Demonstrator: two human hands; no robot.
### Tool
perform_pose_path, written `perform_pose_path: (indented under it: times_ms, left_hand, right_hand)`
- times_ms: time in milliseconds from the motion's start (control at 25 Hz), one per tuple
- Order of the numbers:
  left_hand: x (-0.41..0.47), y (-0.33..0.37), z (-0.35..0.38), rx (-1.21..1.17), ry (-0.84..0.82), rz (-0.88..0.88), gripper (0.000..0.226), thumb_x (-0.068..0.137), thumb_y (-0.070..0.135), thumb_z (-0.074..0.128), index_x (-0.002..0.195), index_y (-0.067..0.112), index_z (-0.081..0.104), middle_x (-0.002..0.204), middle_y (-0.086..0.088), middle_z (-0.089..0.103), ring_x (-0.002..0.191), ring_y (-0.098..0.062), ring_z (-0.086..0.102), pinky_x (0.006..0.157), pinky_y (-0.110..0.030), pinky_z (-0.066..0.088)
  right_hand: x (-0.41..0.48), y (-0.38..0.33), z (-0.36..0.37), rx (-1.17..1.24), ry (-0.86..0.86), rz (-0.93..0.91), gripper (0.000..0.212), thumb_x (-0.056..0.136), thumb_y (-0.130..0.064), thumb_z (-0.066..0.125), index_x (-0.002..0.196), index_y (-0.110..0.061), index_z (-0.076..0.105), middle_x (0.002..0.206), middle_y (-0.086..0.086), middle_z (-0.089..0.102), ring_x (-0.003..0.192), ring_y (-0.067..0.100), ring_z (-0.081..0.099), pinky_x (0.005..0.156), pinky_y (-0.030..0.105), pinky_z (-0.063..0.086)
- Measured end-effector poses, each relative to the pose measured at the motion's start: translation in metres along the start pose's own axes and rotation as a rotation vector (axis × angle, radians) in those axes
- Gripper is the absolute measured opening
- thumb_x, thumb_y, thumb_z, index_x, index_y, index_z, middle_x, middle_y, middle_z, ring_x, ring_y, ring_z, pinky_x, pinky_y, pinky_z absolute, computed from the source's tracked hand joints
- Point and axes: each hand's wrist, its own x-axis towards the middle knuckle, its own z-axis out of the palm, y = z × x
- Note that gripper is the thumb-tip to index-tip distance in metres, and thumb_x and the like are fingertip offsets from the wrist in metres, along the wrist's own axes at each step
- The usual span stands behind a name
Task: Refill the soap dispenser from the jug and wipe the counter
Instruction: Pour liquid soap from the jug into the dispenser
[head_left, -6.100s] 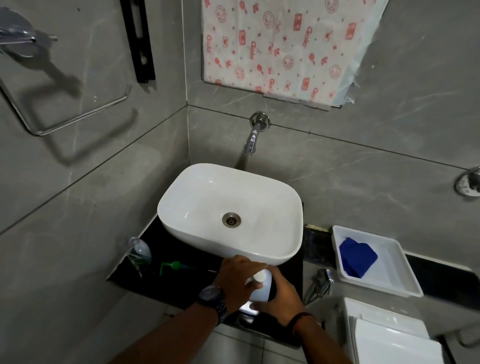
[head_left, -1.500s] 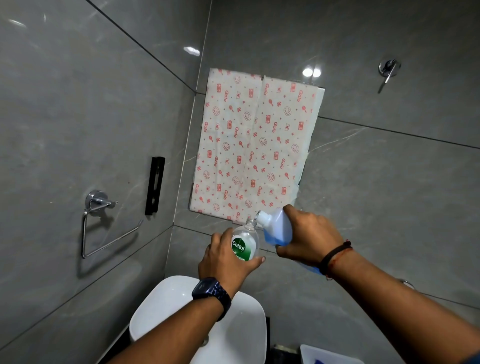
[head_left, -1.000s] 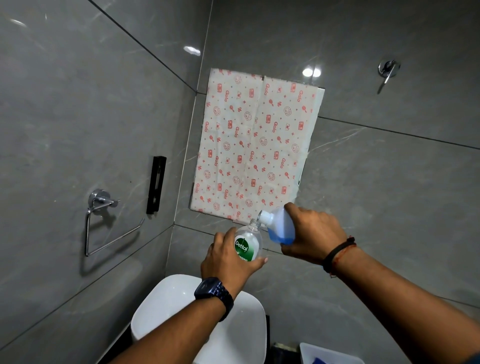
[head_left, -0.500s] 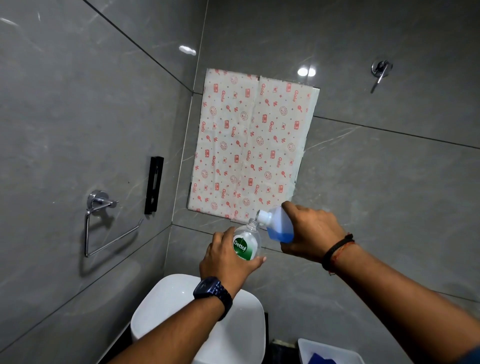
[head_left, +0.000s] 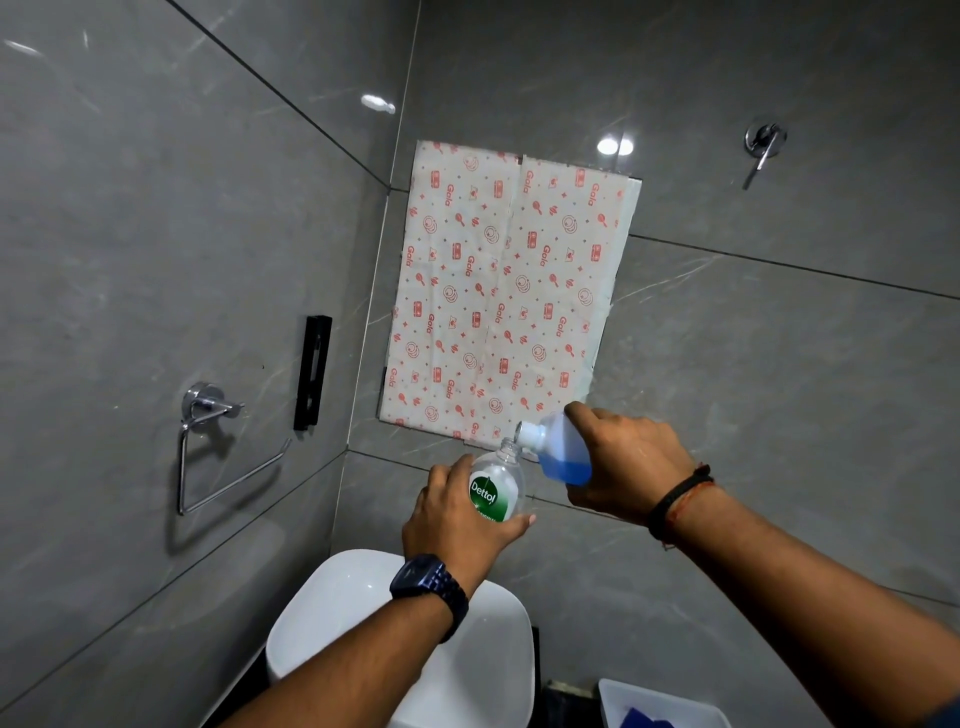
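My left hand (head_left: 457, 519) grips a clear soap dispenser bottle (head_left: 496, 486) with a green Dettol label, held upright in the air above the white basin (head_left: 332, 618); its pump top is off and the neck is bare. My right hand (head_left: 623, 462) holds the translucent jug (head_left: 561, 449) tilted to the left, its white spout touching or just above the bottle's neck. Blue liquid sits in the lower part of the jug. The bottle looks nearly colourless inside.
A white tray (head_left: 670, 699) with a blue cloth (head_left: 641, 719) shows at the bottom edge right of the basin. Patterned paper (head_left: 504, 291) covers part of the back wall. A chrome towel ring (head_left: 208, 452) and black bracket (head_left: 312, 371) hang on the left wall.
Six seconds ago both hands were on the jug down at the counter; since then bottle and jug are raised. Over the last second the jug has tilted slightly less steeply, hands nearly still.
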Motion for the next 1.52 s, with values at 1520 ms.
perform_pose_path:
  times_ms: [1520]
  left_hand:
    - [-0.001, 0.006, 0.015, -0.001, 0.008, -0.019, 0.092, 0.049, 0.073, 0.072, 0.126, 0.035, 0.039, 0.121, 0.006, 0.051, 0.1, -0.017, 0.053, 0.071, -0.032, 0.054]
  right_hand:
    - [-0.002, 0.012, -0.001, -0.02, -0.038, -0.007, 0.067, 0.074, -0.042, 0.07, 0.126, -0.024, 0.031, 0.121, 0.004, 0.059, 0.089, 0.024, 0.061, 0.069, 0.036, 0.057]
